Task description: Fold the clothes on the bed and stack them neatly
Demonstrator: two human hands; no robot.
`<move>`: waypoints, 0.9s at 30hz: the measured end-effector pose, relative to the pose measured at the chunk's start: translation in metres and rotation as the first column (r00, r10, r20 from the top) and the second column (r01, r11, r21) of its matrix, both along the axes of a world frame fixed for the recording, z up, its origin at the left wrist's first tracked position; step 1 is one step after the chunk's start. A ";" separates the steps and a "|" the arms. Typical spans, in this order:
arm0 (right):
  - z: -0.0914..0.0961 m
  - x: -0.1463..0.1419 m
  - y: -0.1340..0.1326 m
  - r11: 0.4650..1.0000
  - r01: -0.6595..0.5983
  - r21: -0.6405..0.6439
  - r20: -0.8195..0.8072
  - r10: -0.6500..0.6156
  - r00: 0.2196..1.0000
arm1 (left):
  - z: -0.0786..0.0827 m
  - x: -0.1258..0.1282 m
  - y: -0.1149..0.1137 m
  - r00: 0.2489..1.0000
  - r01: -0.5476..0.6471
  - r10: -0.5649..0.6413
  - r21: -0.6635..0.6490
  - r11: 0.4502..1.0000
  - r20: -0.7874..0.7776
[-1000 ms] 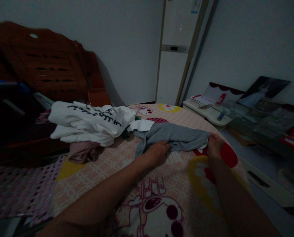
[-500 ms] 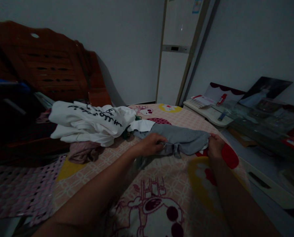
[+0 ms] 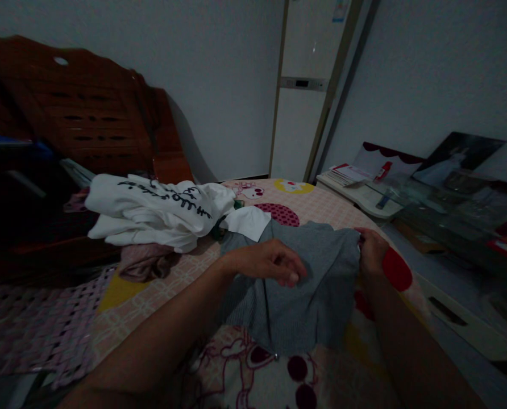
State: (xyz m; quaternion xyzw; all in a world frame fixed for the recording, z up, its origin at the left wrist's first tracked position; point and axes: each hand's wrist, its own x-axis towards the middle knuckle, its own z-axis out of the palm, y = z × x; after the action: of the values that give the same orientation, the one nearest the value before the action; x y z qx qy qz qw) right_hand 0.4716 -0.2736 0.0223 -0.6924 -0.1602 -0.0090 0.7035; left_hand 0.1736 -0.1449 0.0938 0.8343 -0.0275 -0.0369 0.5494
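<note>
A grey zip-up top (image 3: 317, 295) lies spread on the round table, with ribbed parts low down and a small zip pull at its near edge. A white cloth piece (image 3: 249, 222) lies at its upper left; whether it belongs to the top I cannot tell. My left hand (image 3: 270, 262) is over the middle of the top, fingers loosely bent and holding nothing. At the top's right edge, my right hand (image 3: 372, 250) pinches the fabric.
A white garment (image 3: 160, 213) with black lettering is heaped at the left, over a pinkish-brown cloth (image 3: 145, 262). The patterned tablecloth (image 3: 160, 295) covers the table. A wooden chair (image 3: 87, 108) stands behind on the left, a glass-topped cabinet (image 3: 441, 210) on the right.
The grey top was bunched in a narrow strip and now lies spread toward me. My left hand has let go of its near edge. My right hand stays at the right edge.
</note>
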 end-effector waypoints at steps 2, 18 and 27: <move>-0.001 0.002 0.002 1.000 -0.021 -0.008 0.056 0.021 0.998 | -0.012 0.006 0.019 0.919 -0.362 0.325 0.145 0.921 0.224; 0.002 -0.024 0.006 0.885 -0.210 -0.417 0.382 0.380 0.842 | -0.069 -0.005 0.097 0.749 -0.559 0.544 0.802 0.211 0.378; 0.010 -0.030 0.001 0.870 -0.219 -0.441 0.433 0.420 0.797 | -0.045 -0.024 0.107 0.796 -0.575 0.467 0.720 0.388 0.384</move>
State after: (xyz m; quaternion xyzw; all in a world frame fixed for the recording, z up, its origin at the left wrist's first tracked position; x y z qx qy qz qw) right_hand 0.4420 -0.2722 0.0324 -0.7453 -0.4583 -0.0428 0.4824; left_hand 0.1497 -0.0380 0.0490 0.9544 0.2231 0.1784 0.0864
